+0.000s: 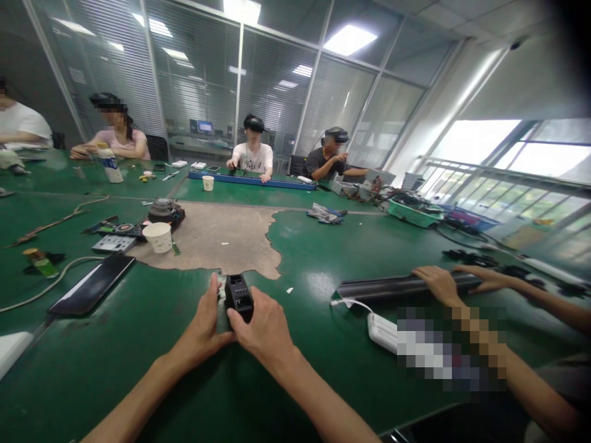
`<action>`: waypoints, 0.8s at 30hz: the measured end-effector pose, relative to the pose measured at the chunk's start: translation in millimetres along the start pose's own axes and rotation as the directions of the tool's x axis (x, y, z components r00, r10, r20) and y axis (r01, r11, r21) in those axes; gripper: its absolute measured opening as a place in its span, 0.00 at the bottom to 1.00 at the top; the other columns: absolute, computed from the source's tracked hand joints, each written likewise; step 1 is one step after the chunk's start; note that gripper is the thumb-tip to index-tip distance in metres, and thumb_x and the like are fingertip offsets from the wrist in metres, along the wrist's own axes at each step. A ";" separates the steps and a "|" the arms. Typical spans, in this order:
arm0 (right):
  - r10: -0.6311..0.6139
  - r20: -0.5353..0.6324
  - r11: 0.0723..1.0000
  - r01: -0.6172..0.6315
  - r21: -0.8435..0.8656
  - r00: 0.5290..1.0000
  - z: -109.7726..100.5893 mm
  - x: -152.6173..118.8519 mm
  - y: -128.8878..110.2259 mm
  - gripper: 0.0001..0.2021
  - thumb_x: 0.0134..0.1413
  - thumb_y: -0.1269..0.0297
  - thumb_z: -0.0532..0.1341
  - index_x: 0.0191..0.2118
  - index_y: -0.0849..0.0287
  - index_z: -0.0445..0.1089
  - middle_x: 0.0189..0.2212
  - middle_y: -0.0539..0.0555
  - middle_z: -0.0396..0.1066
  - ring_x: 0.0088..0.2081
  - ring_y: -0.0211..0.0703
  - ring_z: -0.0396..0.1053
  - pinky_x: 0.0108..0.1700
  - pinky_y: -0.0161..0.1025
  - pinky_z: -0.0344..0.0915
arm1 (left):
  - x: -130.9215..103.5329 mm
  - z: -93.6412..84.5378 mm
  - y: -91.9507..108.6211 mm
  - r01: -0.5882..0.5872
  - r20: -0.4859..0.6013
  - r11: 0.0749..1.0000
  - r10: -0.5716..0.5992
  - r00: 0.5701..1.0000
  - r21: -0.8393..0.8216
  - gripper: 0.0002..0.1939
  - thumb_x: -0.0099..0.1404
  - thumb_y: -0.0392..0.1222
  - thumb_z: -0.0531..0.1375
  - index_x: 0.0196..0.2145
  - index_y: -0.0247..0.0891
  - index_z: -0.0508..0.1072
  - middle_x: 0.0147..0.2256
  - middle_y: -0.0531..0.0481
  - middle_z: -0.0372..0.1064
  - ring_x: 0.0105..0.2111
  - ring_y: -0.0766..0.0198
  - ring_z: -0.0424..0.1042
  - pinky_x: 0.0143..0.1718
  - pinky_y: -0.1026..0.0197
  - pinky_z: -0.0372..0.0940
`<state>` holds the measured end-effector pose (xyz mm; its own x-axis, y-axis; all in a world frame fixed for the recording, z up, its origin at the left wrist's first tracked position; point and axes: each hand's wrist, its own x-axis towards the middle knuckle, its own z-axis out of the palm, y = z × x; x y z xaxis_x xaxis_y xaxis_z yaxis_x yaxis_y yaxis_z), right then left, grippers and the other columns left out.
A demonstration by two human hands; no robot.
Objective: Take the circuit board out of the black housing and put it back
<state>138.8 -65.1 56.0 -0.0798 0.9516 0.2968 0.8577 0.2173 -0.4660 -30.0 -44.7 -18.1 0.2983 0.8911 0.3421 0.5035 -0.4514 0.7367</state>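
A small black block-shaped device (239,294) with openings on its top face stands on the green table (318,344) in front of me. My right hand (263,323) grips its right side, the thumb across its near face and the fingers behind. At its left, my left hand (205,323) is spread, the thumb reaching toward the near base of the device and the fingers pointing up. Whether the left fingertips touch it is hard to tell.
A paper cup (158,238), a phone (92,285) and electronic parts (115,229) lie left. At right, another person's hands rest on a long black bar (383,288) beside a white power strip (382,332). Several people sit across the table.
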 end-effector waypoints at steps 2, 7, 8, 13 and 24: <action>0.000 0.010 0.998 0.001 -0.060 1.000 3.7 -2.1 -3.6 0.22 0.54 0.52 0.61 0.49 0.61 0.65 0.39 0.60 0.73 0.38 0.52 0.73 0.41 0.44 0.67 | 0.4 1.7 -3.9 -0.019 -0.012 1.000 0.019 1.000 0.014 0.61 0.56 0.45 0.65 0.66 0.47 0.19 0.66 0.34 0.42 0.63 0.42 0.50 0.59 0.34 0.50; -0.025 0.118 0.984 0.045 -0.171 0.993 3.7 -6.8 -3.1 0.20 0.53 0.51 0.62 0.45 0.60 0.67 0.37 0.61 0.73 0.37 0.54 0.73 0.39 0.46 0.67 | 0.8 3.2 -11.6 -0.086 -0.014 0.995 0.087 0.996 0.050 0.63 0.54 0.46 0.66 0.66 0.45 0.18 0.66 0.33 0.41 0.63 0.41 0.50 0.59 0.33 0.49; -0.021 0.142 0.981 0.048 -0.187 0.990 2.3 -6.8 -2.3 0.18 0.52 0.51 0.63 0.43 0.60 0.67 0.36 0.61 0.73 0.36 0.54 0.73 0.38 0.46 0.67 | 0.8 2.1 -10.6 -0.095 -0.006 0.994 0.096 0.995 0.056 0.63 0.54 0.47 0.66 0.66 0.45 0.18 0.66 0.33 0.41 0.63 0.41 0.50 0.59 0.33 0.50; -0.018 0.205 0.973 0.064 -0.223 0.979 -2.7 -5.0 -0.6 0.21 0.49 0.47 0.64 0.41 0.59 0.67 0.35 0.61 0.74 0.36 0.55 0.74 0.38 0.47 0.67 | 1.6 -2.9 -2.4 -0.141 0.050 0.987 0.138 0.989 0.070 0.67 0.50 0.51 0.68 0.67 0.45 0.19 0.66 0.32 0.41 0.63 0.37 0.50 0.58 0.32 0.52; -0.062 0.171 0.986 0.086 -0.140 0.983 7.8 -9.3 10.4 0.21 0.52 0.48 0.62 0.44 0.60 0.66 0.37 0.61 0.74 0.37 0.55 0.74 0.39 0.45 0.66 | 11.9 8.1 -12.8 -0.112 0.032 0.985 0.108 0.994 0.133 0.71 0.46 0.52 0.68 0.66 0.36 0.17 0.62 0.27 0.48 0.60 0.33 0.55 0.56 0.31 0.51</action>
<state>144.5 -70.0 41.8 -0.2185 0.9595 0.1776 0.9101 0.2660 -0.3177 -26.3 -28.7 -28.2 0.3765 0.8349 0.4013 0.5700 -0.5503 0.6101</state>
